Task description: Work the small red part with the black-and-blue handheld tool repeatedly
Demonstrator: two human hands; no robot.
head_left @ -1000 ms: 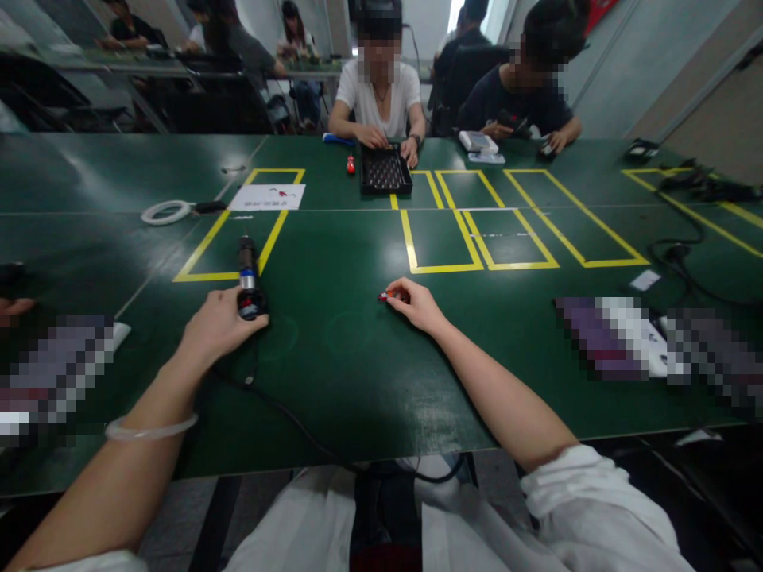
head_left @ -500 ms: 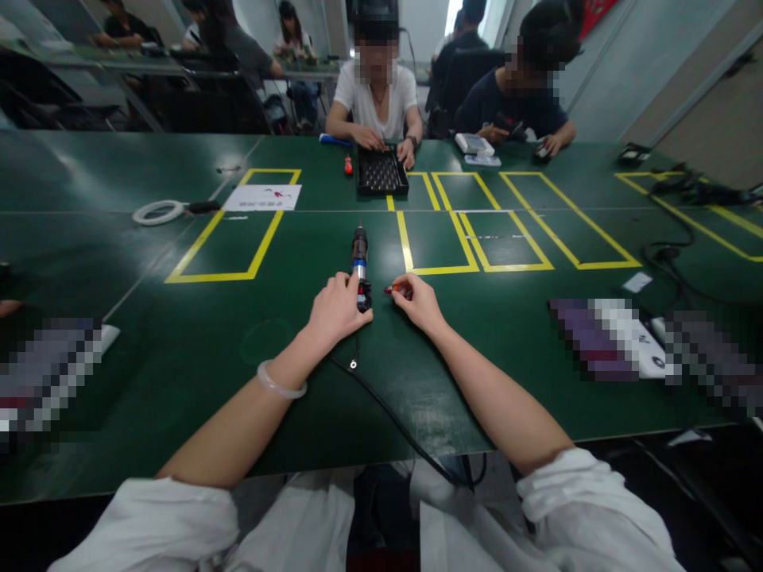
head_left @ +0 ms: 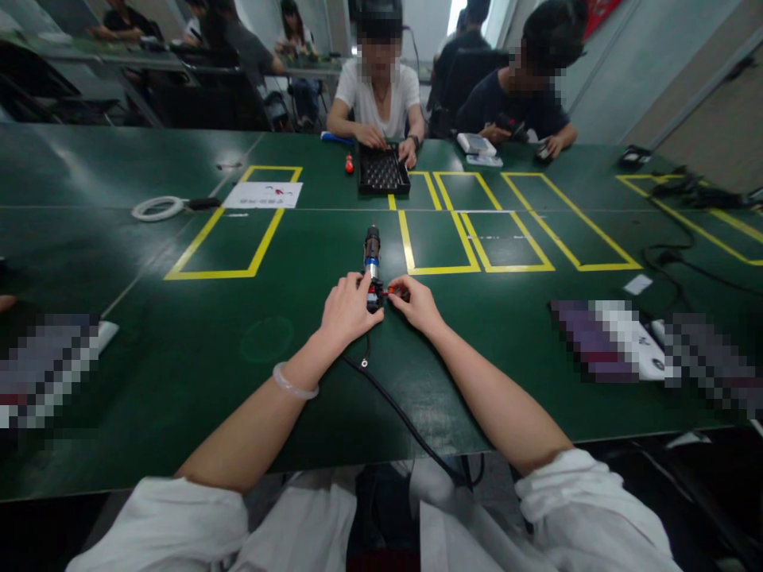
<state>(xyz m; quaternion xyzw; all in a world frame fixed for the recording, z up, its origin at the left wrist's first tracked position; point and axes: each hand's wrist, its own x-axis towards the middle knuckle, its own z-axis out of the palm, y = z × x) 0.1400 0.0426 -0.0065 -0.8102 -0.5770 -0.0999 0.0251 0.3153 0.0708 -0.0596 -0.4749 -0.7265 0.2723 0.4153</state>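
Note:
My left hand is closed around the back part of an electric screwdriver. The tool lies on the green table, its bit pointing away from me. Its barrel is dark with a blue band and a silver section, and dark and red parts show beside my thumb. A short wire with a ring terminal and a black cord trail toward me. My right hand pinches a small red-and-orange piece against or very close to the tool's right side. Fingers hide most of that piece.
Yellow tape outlines mark the green table. Further off are a printed sheet, a white cable coil and a black tray of small parts, where a co-worker's hands work. Blurred-out items lie left and right.
My left hand and the electric screwdriver have shifted right, closing the gap to the small red-and-orange piece. My right hand has hardly moved.

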